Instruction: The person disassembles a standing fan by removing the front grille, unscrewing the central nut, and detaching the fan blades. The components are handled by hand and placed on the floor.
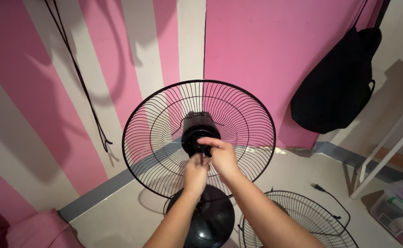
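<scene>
Head view looks down on a wall (265, 41) painted in pink and cream stripes, with pale floor (298, 177) below it. At two o'clock a black bag (337, 89) hangs against the wall, and a thin black cord (80, 78) dangles at ten o'clock. In the centre stands a black fan: its round rear wire guard (165, 133) is upright on the stand, with no front guard over it, and the round base (213, 220) sits on the floor at six o'clock. A second wire guard (309, 218) lies flat on the floor at five o'clock, with a power plug (316, 187) just beyond it. A clear storage box (401, 211) sits at four o'clock. Both hands meet at the black motor hub (191, 135) in the guard's middle. The right hand (222, 156) has its fingers pinched closed on a small black part (203, 148) at the hub; the left hand (196, 173) is curled just beneath, touching it.
</scene>
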